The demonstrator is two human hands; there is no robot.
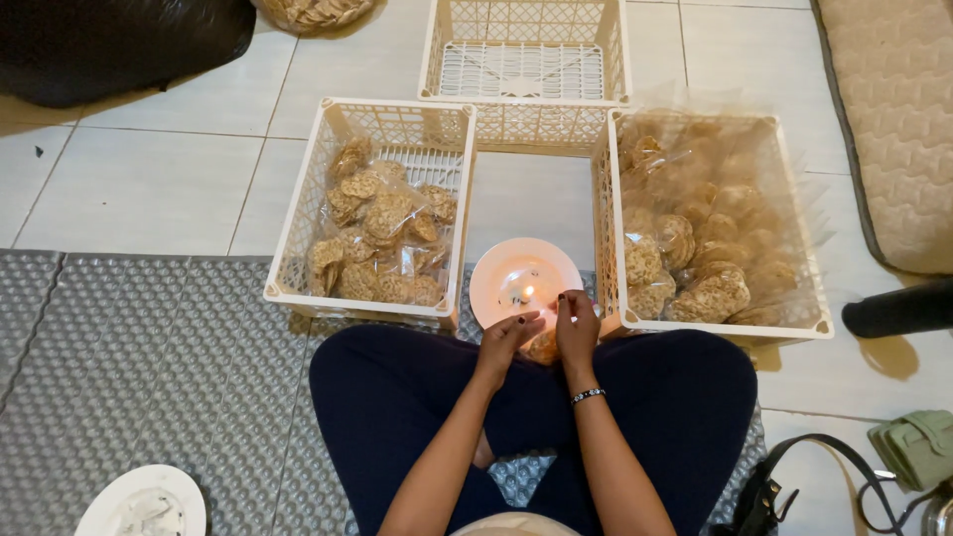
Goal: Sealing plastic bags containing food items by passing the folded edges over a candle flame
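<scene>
I sit cross-legged on the floor. My left hand [508, 335] and my right hand [577, 323] are close together, pinching the top of a clear plastic packet of round brown crackers [543, 347] that is mostly hidden under them. Just beyond the hands stands a small white plate [496, 273] with a lit candle flame [528, 292] on it. The packet's edge is held near the flame. A bracelet is on my right wrist.
A cream plastic crate [298, 233] at left holds several packed cracker bags; another crate [806, 288] at right is full of crackers in plastic. An empty crate [524, 50] stands behind. Grey bubble mat, white plate at bottom left, green bag at right.
</scene>
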